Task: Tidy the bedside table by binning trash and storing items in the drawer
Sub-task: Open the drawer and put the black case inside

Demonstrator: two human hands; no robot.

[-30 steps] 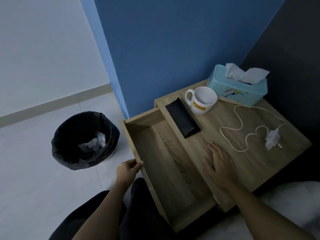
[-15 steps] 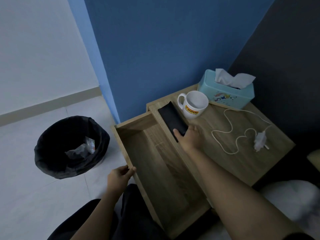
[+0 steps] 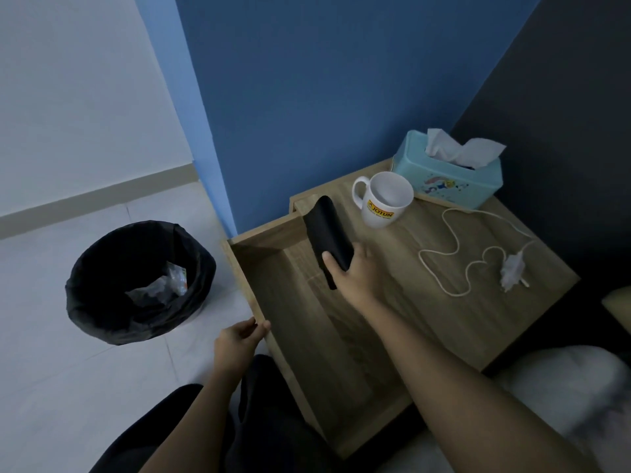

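Note:
My right hand (image 3: 355,271) grips the near end of a long black case (image 3: 326,230), lifted and tilted over the left edge of the wooden bedside table (image 3: 444,312). The pulled-out wooden drawer (image 3: 307,319) lies open and bare just below the case. My left hand (image 3: 239,339) holds the drawer's front left edge. A white mug (image 3: 384,199), a teal tissue box (image 3: 447,179) and a white charger with its cable (image 3: 512,268) sit on the tabletop. A black-lined bin (image 3: 136,285) with crumpled trash inside stands on the floor at left.
A blue wall rises behind the table and a dark wall runs along its right side. White bedding (image 3: 563,387) lies at the lower right. My dark-clothed legs (image 3: 205,421) are below the drawer. Pale floor tiles surround the bin.
My right hand moved from flat on the tabletop to the black case, closed on it and lifted its end off the table. My left hand stayed on the drawer edge.

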